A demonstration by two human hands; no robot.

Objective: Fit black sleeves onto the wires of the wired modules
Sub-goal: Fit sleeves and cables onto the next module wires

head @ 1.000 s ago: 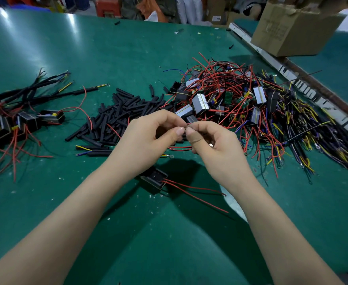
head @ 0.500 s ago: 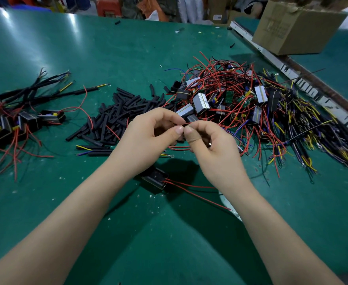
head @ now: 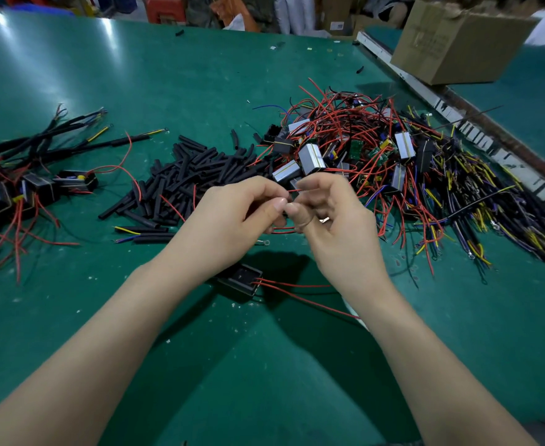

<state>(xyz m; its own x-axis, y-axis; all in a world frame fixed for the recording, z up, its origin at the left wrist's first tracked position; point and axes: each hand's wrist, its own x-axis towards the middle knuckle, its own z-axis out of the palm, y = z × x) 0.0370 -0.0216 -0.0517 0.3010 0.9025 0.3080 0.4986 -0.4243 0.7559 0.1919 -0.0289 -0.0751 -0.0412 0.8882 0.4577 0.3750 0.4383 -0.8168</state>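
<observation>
Our left hand [head: 232, 217] and right hand [head: 332, 220] meet thumb to thumb, each pinching a red wire [head: 292, 190]; any sleeve there is hidden. Its module [head: 240, 282] lies at 6 o'clock, spare black sleeves [head: 181, 185] at 10 o'clock, nearer left. Box [head: 454, 43] print unreadable

A green work mat [head: 174, 75] covers the bench, specked with pale crumbs. Far beyond the fingers and to their right, a brown cardboard box [head: 451, 49] (flaps open) sits past a striped metal rail [head: 477, 136]. Blurred clutter [head: 232, 11] lines the far edge.
</observation>
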